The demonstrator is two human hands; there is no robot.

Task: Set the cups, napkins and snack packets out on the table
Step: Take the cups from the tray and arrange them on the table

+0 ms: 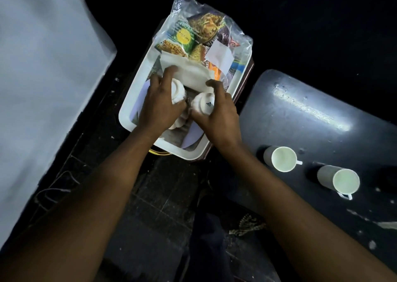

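Both hands work inside the white rectangular plastic tray, which sits beside the dark round bench. The left hand is closed around an inverted white ceramic cup; further white cups appear to lie beneath it, partly hidden. The right hand is closed around a second inverted white ceramic cup, base upward. Both gripped cups stand with the long axis roughly vertical.

The bench lies to the right of both grips, and the right hand is nearer to it. Two white handled mugs already stand upright on the bench. The folded white paper napkins and the clear bag of snack packets remain in the tray, beyond the hands.
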